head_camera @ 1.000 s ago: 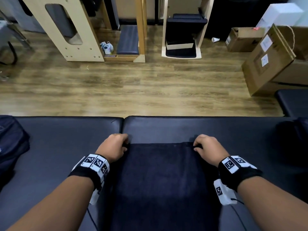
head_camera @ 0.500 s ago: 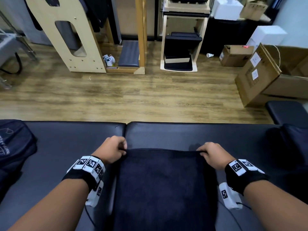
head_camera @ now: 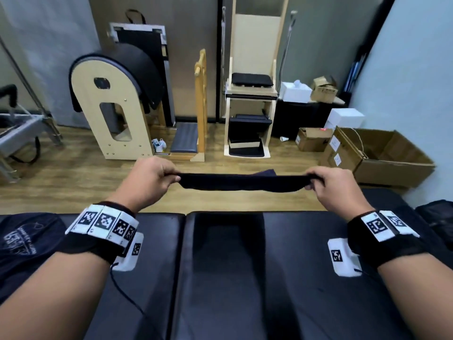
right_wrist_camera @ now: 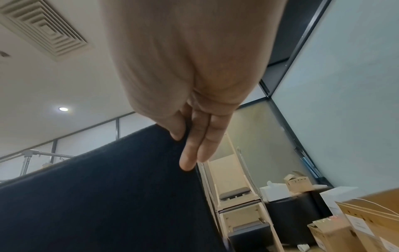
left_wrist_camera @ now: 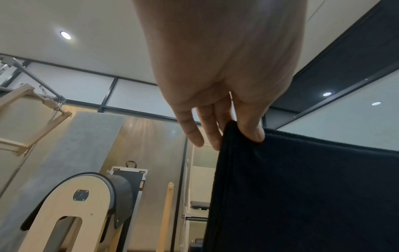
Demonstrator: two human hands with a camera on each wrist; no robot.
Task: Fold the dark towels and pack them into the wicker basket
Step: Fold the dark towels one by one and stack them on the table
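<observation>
I hold a dark towel lifted in the air above the black padded table, stretched flat between both hands and seen edge-on in the head view. My left hand pinches its left corner between thumb and fingers; the left wrist view shows the towel hanging below that hand. My right hand pinches the right corner, and the right wrist view shows the cloth under those fingers. No wicker basket is in view.
A dark bag lies at the table's left end, and more dark fabric at its right end. Beyond the table are wood floor, a wooden arched barrel, a wooden chair frame and open cardboard boxes.
Both hands have lifted the towel off the table, from lying flat with its far corners gripped to hanging in the air. The head view has tilted up.
</observation>
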